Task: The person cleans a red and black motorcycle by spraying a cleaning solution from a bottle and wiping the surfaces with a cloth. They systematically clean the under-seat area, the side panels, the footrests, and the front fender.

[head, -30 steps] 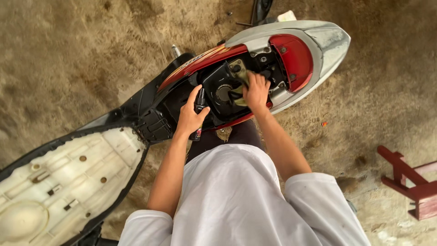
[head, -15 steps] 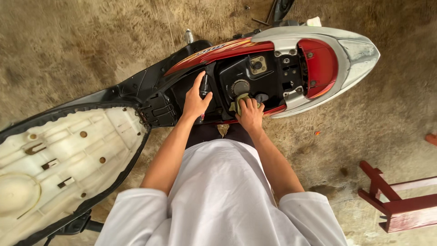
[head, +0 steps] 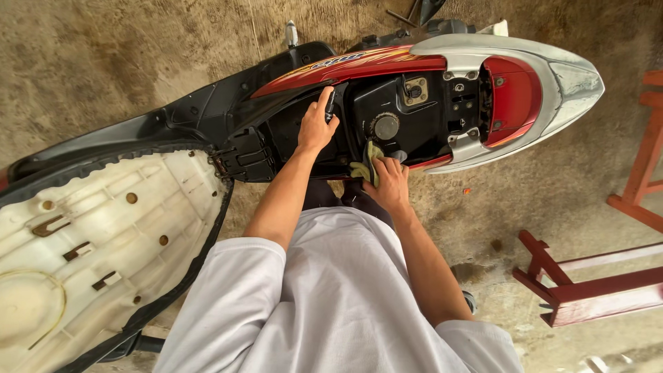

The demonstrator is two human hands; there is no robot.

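A red and silver scooter (head: 525, 55) stands in front of me with its seat (head: 97, 235) flipped up, white underside showing at the left. The black under-seat compartment (head: 428, 121) lies exposed, with a round fuel cap (head: 385, 126) in its middle. My left hand (head: 316, 124) grips a dark tool handle (head: 330, 103) near the compartment's front. At the near edge of the compartment my right hand (head: 390, 183) presses a yellowish-green rag (head: 366, 162), just below the fuel cap.
Red wooden frames (head: 594, 287) lie on the rough concrete floor (head: 103, 55) at the right. A red tail light (head: 514, 93) and silver rear cowl close the scooter's right end. The seat hinge (head: 242, 155) sits beside my left forearm.
My right hand has drawn the rag back from the compartment's far side to its near edge. My left hand has moved up along the tool. The view has shifted, showing more of the seat.
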